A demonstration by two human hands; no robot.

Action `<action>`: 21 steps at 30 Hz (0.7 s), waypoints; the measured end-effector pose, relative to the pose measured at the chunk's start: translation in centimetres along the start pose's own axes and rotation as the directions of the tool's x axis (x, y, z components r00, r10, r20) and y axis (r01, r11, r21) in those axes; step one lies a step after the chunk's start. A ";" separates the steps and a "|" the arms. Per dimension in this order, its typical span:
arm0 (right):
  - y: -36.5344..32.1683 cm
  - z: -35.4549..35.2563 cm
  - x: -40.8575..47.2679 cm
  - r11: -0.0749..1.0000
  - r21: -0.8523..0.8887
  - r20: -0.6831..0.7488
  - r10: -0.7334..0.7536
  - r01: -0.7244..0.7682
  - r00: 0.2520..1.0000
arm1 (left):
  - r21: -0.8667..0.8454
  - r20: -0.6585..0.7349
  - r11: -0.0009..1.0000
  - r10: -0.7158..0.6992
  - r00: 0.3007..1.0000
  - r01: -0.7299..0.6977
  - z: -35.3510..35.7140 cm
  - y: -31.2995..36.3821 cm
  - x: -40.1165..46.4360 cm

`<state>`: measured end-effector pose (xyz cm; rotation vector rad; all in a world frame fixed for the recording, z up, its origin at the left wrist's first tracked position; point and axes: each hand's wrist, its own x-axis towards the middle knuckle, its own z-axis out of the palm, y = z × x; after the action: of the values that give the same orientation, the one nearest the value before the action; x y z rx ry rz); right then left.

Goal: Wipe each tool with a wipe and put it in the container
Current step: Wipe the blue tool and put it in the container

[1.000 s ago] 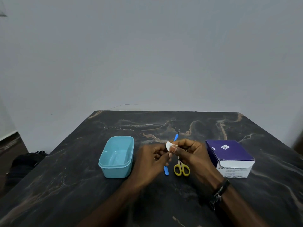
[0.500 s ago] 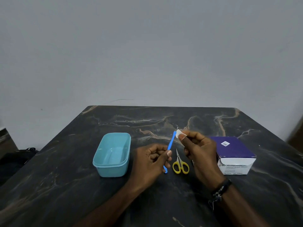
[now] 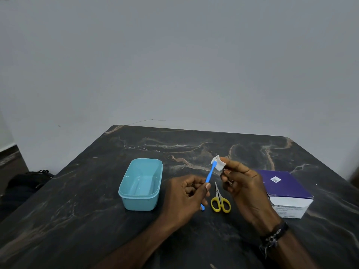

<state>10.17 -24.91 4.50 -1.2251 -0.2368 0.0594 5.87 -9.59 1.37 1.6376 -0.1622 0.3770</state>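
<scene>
My left hand (image 3: 186,197) pinches the blue-handled tool (image 3: 210,172) low on its handle, thumb and forefinger closed on it, other fingers curled in; the handle tilts up toward 1 o'clock, and its lower end shows below my palm. My right hand (image 3: 244,189) holds a small white wipe (image 3: 219,163) pinched between thumb and forefinger, wrapped around the top end of the tool, so the tip itself is hidden and I can't tell what kind of tip it is. Both grips are narrow and loaded: left on the tool, right on the wipe. Yellow-handled scissors (image 3: 220,201) lie flat on the worktop (image 3: 77,220) between my hands, blades pointing to 12 o'clock, untouched. Teal plastic container (image 3: 140,184) sits at 9 o'clock from my left hand, just beside it, open top, nothing visible inside. Purple and white box (image 3: 286,193) stands at 3 o'clock, partly behind my right hand. Dark beaded bracelet (image 3: 273,236) on my right wrist. A dark bag (image 3: 29,178) lies on the floor off the worktop's left edge.
</scene>
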 end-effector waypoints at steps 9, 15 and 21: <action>0.6 -0.2 0.1 0.992 -0.056 0.039 -0.114 0.116 0.993 | 0.037 0.019 0.999 0.022 1.000 -0.022 0.0 0.0 -0.2; 0.5 -0.1 0.0 0.987 -0.131 0.026 -0.089 0.091 0.996 | 0.090 0.049 0.994 0.055 0.997 -0.059 0.3 -0.2 -0.4; 0.7 0.0 0.0 0.983 -0.179 0.015 -0.039 0.041 0.999 | 0.114 0.060 0.989 0.087 0.994 -0.093 0.3 -0.3 -0.5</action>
<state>10.24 -24.69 3.85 -1.3995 -0.2811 0.0101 5.56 -9.88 0.92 1.7613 -0.2599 0.4174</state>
